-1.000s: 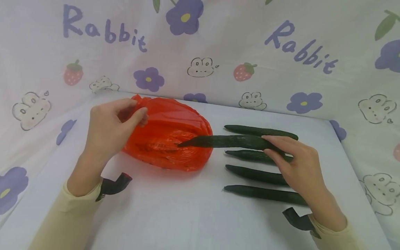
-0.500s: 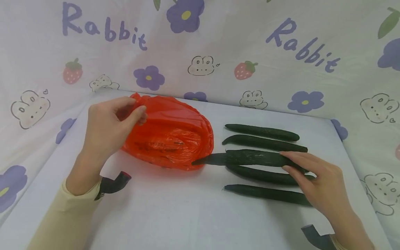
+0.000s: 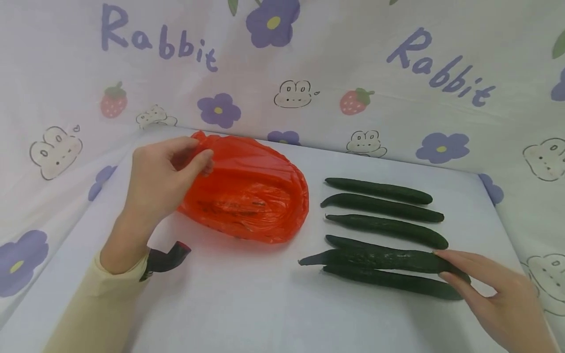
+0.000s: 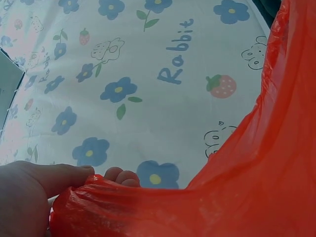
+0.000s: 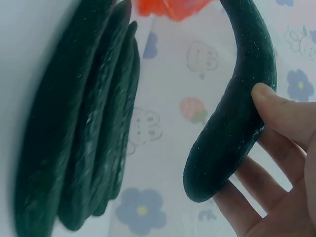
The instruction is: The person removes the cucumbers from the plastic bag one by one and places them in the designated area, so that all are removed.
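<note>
My left hand (image 3: 159, 174) pinches the rim of a red plastic bag (image 3: 251, 181) on the left half of the table; the left wrist view shows the bag's edge (image 4: 123, 197) between thumb and fingers. Dark shapes show faintly through the plastic. My right hand (image 3: 499, 291) holds a dark green cucumber (image 3: 393, 260) by its right end, thumb on one side and fingers on the other. In the head view it overlaps the two nearest cucumbers of a row. The right wrist view shows this cucumber (image 5: 232, 118) curved and apart from the others.
Several more cucumbers (image 3: 379, 190) lie roughly parallel on the right of the white table (image 3: 247, 304), pointing left toward the bag. Behind the table hangs a cloth (image 3: 309, 59) printed with rabbits, flowers and strawberries.
My right hand has carried the cucumber away from over the bag, toward the near right, past the row to its nearest cucumbers. My left hand keeps its hold on the bag's rim.
</note>
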Demonstrator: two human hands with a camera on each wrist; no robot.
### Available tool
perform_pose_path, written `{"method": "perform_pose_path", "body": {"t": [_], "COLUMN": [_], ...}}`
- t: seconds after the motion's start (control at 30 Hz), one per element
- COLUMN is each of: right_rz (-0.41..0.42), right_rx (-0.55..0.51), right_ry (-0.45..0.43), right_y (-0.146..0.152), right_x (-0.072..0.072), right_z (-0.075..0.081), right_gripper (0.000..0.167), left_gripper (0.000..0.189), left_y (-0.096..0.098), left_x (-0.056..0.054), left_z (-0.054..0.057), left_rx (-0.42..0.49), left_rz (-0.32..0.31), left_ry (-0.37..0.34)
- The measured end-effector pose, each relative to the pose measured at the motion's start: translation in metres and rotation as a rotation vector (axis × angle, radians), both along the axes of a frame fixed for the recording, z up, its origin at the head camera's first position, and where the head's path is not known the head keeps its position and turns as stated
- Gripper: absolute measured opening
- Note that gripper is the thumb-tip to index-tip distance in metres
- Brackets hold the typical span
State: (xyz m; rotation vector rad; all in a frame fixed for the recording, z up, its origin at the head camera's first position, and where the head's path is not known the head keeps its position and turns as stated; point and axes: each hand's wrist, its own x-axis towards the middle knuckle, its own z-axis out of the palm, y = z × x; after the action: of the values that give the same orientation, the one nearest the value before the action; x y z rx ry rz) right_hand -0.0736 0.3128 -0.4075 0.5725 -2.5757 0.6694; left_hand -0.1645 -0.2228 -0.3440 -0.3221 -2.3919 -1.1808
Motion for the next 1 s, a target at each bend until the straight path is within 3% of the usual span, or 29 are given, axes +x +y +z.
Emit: {"method": "perform_pose_path", "body": {"t": [0.23, 0.47, 0.73, 1.0], "right_rz": [-0.060, -0.024, -0.105, -0.126], "right_rx": [0.049, 0.063, 0.193, 0.321], "right_ry": [-0.057, -0.086, -0.247, -0.298], "right_y": [0.017, 0.027, 0.042, 0.048], "right_x": [0.012, 0.019, 0.023, 0.023], "right_z": [-0.014, -0.030, -0.046, -0.059], "right_gripper": [0.065, 0.067, 0.049, 0.047], "left_gripper": [0.017, 0.017, 0.018, 0.017], "left_y": [0.001, 0.001, 0.002, 0.003], "left_x": [0.000, 0.000, 0.001, 0.000], "left_z": [-0.001, -0.001, -0.002, -0.001], "left_rx": [0.008, 0.010, 0.006, -0.003], "left_rz": [-0.011, -0.010, -0.004, -0.008], "left_ry": [0.001, -0.002, -0.022, -0.019]}}
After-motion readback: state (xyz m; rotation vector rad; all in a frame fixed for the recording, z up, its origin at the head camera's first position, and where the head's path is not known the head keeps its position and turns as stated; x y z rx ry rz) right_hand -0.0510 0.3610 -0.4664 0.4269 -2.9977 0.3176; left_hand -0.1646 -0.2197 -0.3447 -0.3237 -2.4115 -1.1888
